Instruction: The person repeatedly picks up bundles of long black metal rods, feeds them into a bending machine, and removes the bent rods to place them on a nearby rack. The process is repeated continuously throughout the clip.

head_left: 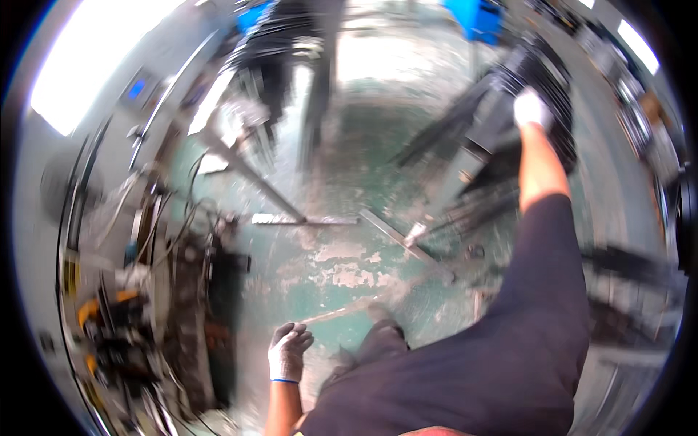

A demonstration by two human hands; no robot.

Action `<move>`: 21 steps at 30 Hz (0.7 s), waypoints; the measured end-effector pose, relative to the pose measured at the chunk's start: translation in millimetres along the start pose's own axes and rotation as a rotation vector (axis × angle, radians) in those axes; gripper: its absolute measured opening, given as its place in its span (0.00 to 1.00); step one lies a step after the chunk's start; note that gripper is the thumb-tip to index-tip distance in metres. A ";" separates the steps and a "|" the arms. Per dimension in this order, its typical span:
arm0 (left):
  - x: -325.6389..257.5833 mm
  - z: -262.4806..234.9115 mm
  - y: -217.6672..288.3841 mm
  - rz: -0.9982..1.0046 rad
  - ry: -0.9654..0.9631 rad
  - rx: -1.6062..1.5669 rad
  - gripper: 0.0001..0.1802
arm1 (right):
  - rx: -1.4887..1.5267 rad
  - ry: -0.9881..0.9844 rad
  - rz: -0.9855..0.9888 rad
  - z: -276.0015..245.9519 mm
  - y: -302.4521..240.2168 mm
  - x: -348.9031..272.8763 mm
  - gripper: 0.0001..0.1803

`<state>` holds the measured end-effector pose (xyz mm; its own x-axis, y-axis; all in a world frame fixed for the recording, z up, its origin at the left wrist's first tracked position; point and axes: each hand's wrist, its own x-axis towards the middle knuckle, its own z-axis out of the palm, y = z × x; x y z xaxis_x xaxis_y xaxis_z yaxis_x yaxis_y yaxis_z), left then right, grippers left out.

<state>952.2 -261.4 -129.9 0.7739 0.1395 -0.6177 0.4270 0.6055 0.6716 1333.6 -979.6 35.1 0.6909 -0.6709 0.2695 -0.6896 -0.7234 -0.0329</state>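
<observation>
A dark shirt [480, 349] is nearest; the left hand [289, 354] half-curls, the right hand [532, 109] overlaps a black bundle [539, 65]; I cannot tell either grip.

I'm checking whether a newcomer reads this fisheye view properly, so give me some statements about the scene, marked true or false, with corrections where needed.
1. The left hand and the right hand are both gloved. True.
2. The right hand is low in the picture, nearer the body than the left. False: it is stretched far out, at the dark bundle in the upper right.
3. The left hand lies on that same bundle. False: it is low in the picture, well apart from it.
4. The right arm's sleeve is dark. True.
5. The floor is bright red. False: the floor is green, with pale worn patches.
</observation>
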 end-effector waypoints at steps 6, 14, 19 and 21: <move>-64.1 -82.9 -26.8 0.046 0.250 -0.123 0.22 | 0.095 0.982 -0.342 58.2 28.9 -69.7 0.20; -149.9 -175.7 -63.2 0.085 0.553 -0.232 0.19 | 0.192 -0.851 -0.303 219.8 25.1 -555.3 0.29; -248.0 -242.6 -145.2 0.189 0.708 -0.502 0.17 | 0.419 -1.026 -1.372 248.1 -116.0 -792.0 0.23; -290.1 -283.2 -164.7 0.219 0.750 -0.532 0.17 | 0.591 -0.960 -1.479 138.8 -176.8 -894.5 0.17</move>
<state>524.9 -179.7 -177.1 0.2301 0.6480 -0.7260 -0.1049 0.7582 0.6435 867.6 -274.3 -333.6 0.6011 0.7801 -0.1736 0.5221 -0.5477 -0.6538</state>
